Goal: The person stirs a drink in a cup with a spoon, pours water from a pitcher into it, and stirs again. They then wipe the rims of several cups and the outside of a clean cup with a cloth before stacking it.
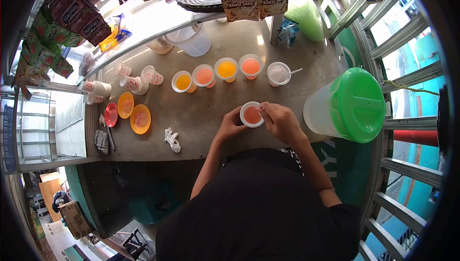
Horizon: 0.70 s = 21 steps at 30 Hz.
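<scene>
Cups first: at far left, seeing white plastic ones with red print (pixel 128 83), near a small red oval dish (pixel 110 115) and two round orange plates (pixel 140 121). Farther along, passing a crumpled white tissue (pixel 172 140) on the smooth grey-brown surface (pixel 163 107). Behind it and rightward, finding a row of four white-rimmed plastic cups (pixel 226 69), alternating orange and pink drinks. Close to the body, holding a round white-rimmed cup of pink drink (pixel 251 115) with the left hand (pixel 230 126), curling its fingers around the left side, parting them only to the cup's width. At the right rim, poising the right hand (pixel 280 119) with fingers bunching closely; not being able to tell whether gripping a utensil or the rim. Judging the step in hand as perhaps stirring; reckoning the next move as calling for a firm left hold and a level cup. Beyond, noting a cup of pale contents (pixel 277 74) with a white spoon (pixel 296 71), then, at far right, a big translucent container (pixel 318 110) with a green lid (pixel 362 107).
</scene>
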### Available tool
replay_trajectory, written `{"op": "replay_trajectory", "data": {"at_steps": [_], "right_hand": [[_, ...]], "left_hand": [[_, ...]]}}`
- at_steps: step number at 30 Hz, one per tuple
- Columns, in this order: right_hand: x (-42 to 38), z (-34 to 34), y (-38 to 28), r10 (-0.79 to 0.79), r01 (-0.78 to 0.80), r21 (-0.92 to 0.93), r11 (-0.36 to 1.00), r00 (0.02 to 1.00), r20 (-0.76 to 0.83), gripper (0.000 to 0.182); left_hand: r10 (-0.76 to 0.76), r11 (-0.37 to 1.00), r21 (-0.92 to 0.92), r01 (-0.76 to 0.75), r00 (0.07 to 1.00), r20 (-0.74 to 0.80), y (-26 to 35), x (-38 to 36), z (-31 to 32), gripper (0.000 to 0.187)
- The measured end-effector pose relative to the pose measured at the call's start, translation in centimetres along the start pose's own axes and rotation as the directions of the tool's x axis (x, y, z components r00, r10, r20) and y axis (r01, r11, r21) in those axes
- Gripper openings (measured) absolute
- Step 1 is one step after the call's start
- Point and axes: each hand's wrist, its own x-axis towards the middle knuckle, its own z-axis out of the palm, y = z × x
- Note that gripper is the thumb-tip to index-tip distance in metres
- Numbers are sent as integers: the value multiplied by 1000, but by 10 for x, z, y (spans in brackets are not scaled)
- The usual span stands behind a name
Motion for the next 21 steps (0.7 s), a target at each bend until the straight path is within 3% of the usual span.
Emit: {"op": "replay_trajectory", "data": {"at_steps": [9,16,21], "right_hand": [[-6,7,1,20,-24,196,980,1000,23,17],[-2,-5,2,-53,59,150,987,997,-48,18],[-5,-13,-5,-5,-1,102,995,998,61,20]], "left_hand": [[7,1000,13,-7,1000,6,4,0,0,65],[-3,1000,30,3,1000,-11,7,-1,2,65],[-7,1000,2,7,1000,-15,6,-1,3,64]]}}
